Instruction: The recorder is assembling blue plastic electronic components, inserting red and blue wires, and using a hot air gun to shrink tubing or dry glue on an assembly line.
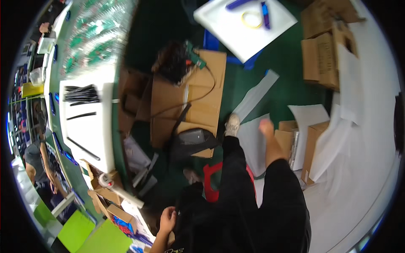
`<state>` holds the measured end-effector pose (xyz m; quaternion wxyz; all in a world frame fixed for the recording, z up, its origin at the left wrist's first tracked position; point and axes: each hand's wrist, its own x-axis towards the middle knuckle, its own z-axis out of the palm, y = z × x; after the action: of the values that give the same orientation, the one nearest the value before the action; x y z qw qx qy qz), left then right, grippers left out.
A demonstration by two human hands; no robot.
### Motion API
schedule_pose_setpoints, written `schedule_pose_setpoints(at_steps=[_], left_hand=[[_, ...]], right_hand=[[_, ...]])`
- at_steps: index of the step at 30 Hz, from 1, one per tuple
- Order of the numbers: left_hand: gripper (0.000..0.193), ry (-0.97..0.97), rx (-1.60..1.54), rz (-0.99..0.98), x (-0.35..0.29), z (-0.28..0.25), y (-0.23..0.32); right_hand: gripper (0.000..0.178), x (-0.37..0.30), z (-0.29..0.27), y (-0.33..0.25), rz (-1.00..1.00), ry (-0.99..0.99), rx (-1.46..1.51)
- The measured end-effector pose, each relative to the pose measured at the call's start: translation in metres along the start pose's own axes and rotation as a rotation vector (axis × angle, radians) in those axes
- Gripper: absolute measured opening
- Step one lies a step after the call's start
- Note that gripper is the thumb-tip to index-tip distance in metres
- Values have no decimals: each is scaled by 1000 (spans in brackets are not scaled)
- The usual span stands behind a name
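My left hand hangs beside my dark clothing with its fingers loosely bent, and nothing shows in it. Nearest to it, on the left, is an open cardboard box. My right hand is stretched forward over a pale packing sheet on the floor. Motion smears its fingers, and I cannot make out anything held. Just right of that hand stand cardboard boxes with white foam sheets. My shoe is on the floor near the sheet's edge.
A long bench with a white board and black strips runs along the left. Flattened cardboard bears a green power tool and a black bag. A white-topped table stands ahead. Another person is at far left.
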<state>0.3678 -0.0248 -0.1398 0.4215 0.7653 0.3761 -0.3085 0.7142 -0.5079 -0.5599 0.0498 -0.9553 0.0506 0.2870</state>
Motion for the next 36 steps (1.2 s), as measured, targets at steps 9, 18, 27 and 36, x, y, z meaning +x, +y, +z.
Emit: schedule_pose_setpoints(at_steps=[9, 18, 27, 36], left_hand=[[15, 42, 112, -389, 30, 72, 5], [16, -14, -31, -601, 44, 98, 21], [19, -35, 40, -719, 131, 95, 45], [20, -24, 70, -753, 180, 83, 74]], right_hand=[[27, 247, -61, -75, 191, 28, 309], [45, 342, 6, -6, 207, 157, 134], [52, 400, 46, -49, 231, 431, 411], [47, 444, 48, -90, 223, 343, 456]])
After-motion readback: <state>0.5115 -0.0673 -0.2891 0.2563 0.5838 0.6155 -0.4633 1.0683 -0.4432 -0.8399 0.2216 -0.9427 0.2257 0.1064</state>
